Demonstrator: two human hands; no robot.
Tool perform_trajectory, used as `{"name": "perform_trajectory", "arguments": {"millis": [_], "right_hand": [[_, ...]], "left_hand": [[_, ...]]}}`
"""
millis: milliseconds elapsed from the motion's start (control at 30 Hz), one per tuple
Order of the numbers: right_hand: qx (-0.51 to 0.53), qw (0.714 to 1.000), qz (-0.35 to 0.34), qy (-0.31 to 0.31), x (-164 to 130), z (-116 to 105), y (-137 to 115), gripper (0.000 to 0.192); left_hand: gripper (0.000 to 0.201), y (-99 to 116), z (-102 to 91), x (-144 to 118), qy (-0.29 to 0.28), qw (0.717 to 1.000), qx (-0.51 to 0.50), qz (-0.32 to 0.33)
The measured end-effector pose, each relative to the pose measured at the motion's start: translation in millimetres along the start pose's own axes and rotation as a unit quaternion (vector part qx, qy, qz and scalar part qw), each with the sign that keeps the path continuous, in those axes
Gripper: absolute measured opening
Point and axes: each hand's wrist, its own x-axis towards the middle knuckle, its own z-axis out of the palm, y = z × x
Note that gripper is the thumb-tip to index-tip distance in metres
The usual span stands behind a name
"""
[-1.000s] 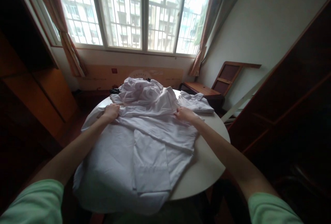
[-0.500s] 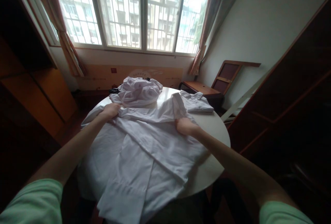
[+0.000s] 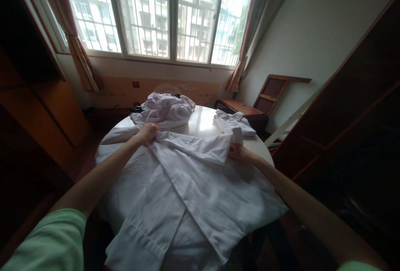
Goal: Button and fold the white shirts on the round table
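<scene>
Our white shirt [image 3: 193,187] hides most of the round table [image 3: 203,123], its long axis running from us toward the window, hem cut off below. Our left hand [image 3: 146,132] pinches its far edge; our right hand [image 3: 239,153] grips the folded part, fingertips hidden.

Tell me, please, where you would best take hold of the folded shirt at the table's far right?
Take the folded shirt by its near edge, coming from the right hand's side. It lies flat, collar away, so a low pinch under that edge suits, probably keeping the folds together.
</scene>
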Motion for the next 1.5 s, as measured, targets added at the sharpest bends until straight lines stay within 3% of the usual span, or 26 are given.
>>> {"name": "perform_trajectory", "arguments": {"millis": [67, 167, 300, 367, 400, 467, 533, 600, 667, 733, 800, 967, 1133, 1300, 1400, 1500], "right_hand": [[-0.066, 0.997, 0.022, 0.043, 1.3, 10.9, 8.1, 0.027], [-0.077, 0.993, 0.075, 0.038, 0.8, 10.7, 16.4, 0.023], [0.130, 0.981, 0.127, -0.061, -9.8, -11.7, 26.8, 0.025], [0.230, 0.964, 0.116, -0.060, -16.7, -23.1, 29.7, 0.033], [0.254, 0.960, 0.113, -0.029, -19.1, -27.5, 29.8, 0.039], [0.232, 0.958, 0.127, 0.107, -20.1, -33.1, 26.8, 0.046], [0.122, 0.948, 0.110, 0.273, -16.1, -34.9, 21.0, 0.044], [-0.028, 0.936, 0.029, 0.349, -8.9, -33.0, 15.7, 0.041], [-0.155, 0.939, -0.065, 0.300, -0.9, -27.5, 14.5, 0.043], [-0.234, 0.939, -0.087, 0.235, 6.3, -19.2, 18.9, 0.037], [-0.267, 0.936, -0.047, 0.224, 11.8, -10.3, 27.5, 0.028], [-0.272, 0.931, 0.055, 0.237, 17.3, -4.3, 42.2, 0.028], [-0.302, 0.919, 0.124, 0.220, 10.7, -26.4, 45.1, 0.029], [-0.302, 0.906, 0.206, 0.214, -4.6, -45.7, 69.8, 0.029], [-0.288, 0.924, 0.148, 0.204, -10.9, -45.7, 78.3, 0.031], [-0.273, 0.927, 0.049, 0.252, -15.8, -41.6, 73.4, 0.042]], "left_hand": [[0.031, 5.9, 1.3, 3.9, 0.011, 1.000, 0.012, 0.004], [0.033, 14.6, 3.2, 9.6, 0.023, 0.999, 0.034, 0.008], [0.035, 22.9, 8.3, 12.1, 0.048, 0.998, 0.036, 0.012], [0.035, 25.2, 12.5, 10.6, 0.062, 0.998, 0.022, 0.010], [0.035, 26.0, 14.7, 9.6, 0.068, 0.998, 0.014, 0.008], [0.034, 26.5, 18.9, 7.8, 0.078, 0.997, 0.000, 0.004], [0.034, 26.1, 21.9, 6.7, 0.088, 0.996, -0.009, 0.004], [0.034, 25.3, 23.7, 6.3, 0.094, 0.995, -0.017, 0.005], [0.033, 24.8, 24.6, 6.3, 0.098, 0.995, -0.022, 0.005], [0.031, 24.2, 25.4, 6.2, 0.103, 0.995, -0.021, 0.004], [0.029, 22.8, 26.3, 5.7, 0.111, 0.994, -0.016, 0.000], [0.026, 12.1, 26.4, 3.7, 0.126, 0.992, 0.007, -0.024], [0.023, -4.3, 17.7, 3.1, 0.131, 0.991, 0.035, -0.012], [0.025, -24.6, 15.5, 2.8, 0.112, 0.992, 0.041, -0.043], [0.029, -33.9, 20.8, 1.6, 0.112, 0.990, 0.053, -0.063], [0.030, -37.7, 25.6, -0.4, 0.114, 0.988, 0.067, -0.075]]}}
